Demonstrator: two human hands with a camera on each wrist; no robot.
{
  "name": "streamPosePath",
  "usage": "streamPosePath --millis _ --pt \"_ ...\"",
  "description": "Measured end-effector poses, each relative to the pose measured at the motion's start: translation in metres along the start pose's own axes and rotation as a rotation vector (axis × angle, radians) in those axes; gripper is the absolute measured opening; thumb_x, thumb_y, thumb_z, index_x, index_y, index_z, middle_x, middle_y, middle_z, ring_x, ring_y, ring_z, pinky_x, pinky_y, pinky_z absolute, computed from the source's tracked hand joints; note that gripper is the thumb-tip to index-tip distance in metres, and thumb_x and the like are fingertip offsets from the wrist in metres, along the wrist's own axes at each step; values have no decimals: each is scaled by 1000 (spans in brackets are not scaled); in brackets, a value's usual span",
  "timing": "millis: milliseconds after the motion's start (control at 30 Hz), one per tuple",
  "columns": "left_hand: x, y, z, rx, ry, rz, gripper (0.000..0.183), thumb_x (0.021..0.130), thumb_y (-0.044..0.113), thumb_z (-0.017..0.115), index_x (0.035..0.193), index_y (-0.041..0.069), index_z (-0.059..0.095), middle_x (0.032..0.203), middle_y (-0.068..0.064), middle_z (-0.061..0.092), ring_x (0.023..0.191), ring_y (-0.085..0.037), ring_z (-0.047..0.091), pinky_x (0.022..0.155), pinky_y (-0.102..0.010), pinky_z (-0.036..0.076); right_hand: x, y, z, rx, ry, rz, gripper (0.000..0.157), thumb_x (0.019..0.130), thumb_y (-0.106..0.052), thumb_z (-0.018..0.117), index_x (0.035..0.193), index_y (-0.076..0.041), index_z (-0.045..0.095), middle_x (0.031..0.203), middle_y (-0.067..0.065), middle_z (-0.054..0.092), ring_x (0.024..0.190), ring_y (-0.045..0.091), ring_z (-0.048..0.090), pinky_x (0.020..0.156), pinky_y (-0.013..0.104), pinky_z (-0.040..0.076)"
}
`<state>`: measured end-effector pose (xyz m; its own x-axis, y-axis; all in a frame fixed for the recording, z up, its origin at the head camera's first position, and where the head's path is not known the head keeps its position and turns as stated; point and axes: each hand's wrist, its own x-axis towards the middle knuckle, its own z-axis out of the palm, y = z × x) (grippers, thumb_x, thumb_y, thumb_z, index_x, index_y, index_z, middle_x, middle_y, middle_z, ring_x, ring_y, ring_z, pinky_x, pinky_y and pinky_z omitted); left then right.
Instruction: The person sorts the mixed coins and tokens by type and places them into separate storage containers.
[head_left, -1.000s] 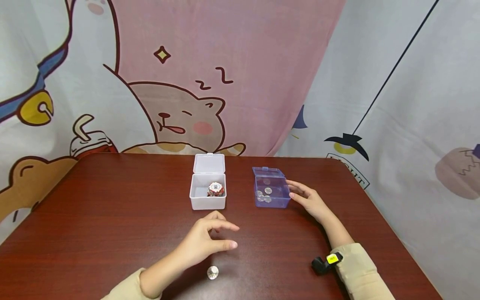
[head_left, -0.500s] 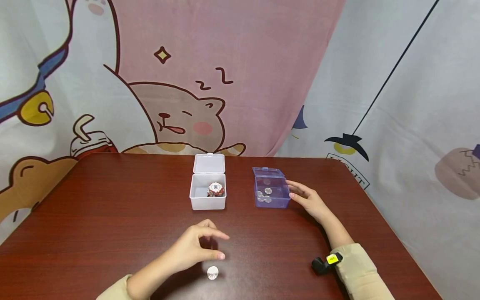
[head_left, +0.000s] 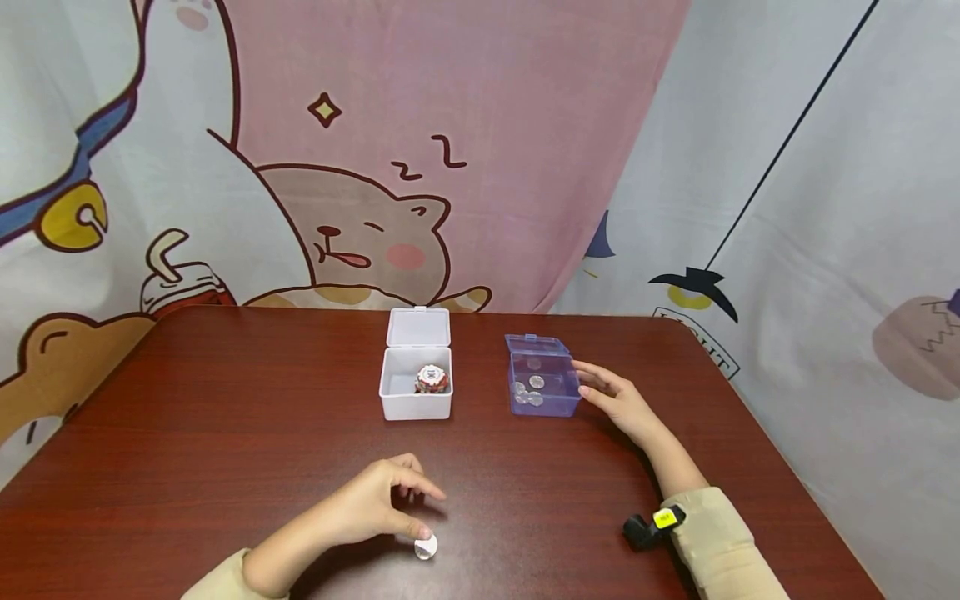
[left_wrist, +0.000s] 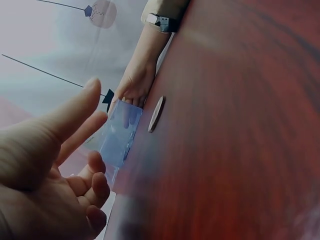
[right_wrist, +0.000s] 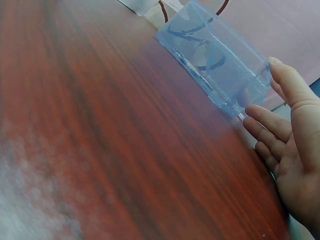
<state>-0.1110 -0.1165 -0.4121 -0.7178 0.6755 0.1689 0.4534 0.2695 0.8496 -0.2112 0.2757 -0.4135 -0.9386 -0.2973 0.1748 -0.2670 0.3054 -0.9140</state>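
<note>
A silver coin (head_left: 426,547) lies on the table near its front edge; in the left wrist view the coin (left_wrist: 156,115) shows edge-on. My left hand (head_left: 375,504) hovers just above and behind it, thumb and fingers spread apart with nothing held. From the left wrist view, a gap separates that hand from the coin. Several similar coins lie in the translucent blue box (head_left: 555,406), whose lid stands open at the back. Against the right side of this box rests my right hand (head_left: 618,404), its fingers fairly straight and its thumb at the front corner (right_wrist: 290,82).
Left of the blue box stands an open white box (head_left: 417,407) with a stack of poker chips (head_left: 432,379) in it. A black wrist device (head_left: 651,527) sits at the right sleeve. Behind the brown table (head_left: 225,400) hangs a printed curtain (head_left: 525,150).
My left hand has moved down and to the left, toward the front of the table, and now its thumb overlaps the coin's upper edge in the head view. The right hand stays put.
</note>
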Motion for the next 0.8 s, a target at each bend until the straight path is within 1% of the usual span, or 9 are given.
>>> streamPosePath --millis 267,467,633,733,800 --pt "-2 -2 0 28 -74 -8 33 62 32 80 92 21 72 79 0 54 72 -15 46 62 -27 39 0 1 0 -3 -1 -1 45 89 -9 55 132 -3 43 125 23 48 112 35 46 83 19 40" --pt "-3 -3 1 63 -103 -5 30 62 27 81 90 23 72 78 5 54 75 -11 46 64 -25 38 0 0 -1 -7 2 4 45 89 -9 55 132 -3 43 125 23 48 112 35 47 83 18 40" --pt "-3 -3 3 178 -107 16 32 58 27 81 89 28 72 77 13 52 78 -6 43 68 -22 35 1 6 -2 -11 1 -11 45 89 -9 55 132 -5 44 124 22 49 110 34 48 83 19 41" --pt "-3 -2 4 259 -106 11 33 56 29 82 87 31 72 77 18 49 79 -2 40 70 -22 33 2 15 -4 -25 5 -15 44 89 -12 56 132 -10 45 123 18 51 110 30 50 83 21 41" --pt "-3 -1 5 292 -108 5 33 55 29 82 87 33 71 76 18 48 79 -1 39 70 -23 31 4 21 -5 -40 6 -17 44 89 -15 56 132 -12 46 124 15 52 109 27 50 84 21 41"
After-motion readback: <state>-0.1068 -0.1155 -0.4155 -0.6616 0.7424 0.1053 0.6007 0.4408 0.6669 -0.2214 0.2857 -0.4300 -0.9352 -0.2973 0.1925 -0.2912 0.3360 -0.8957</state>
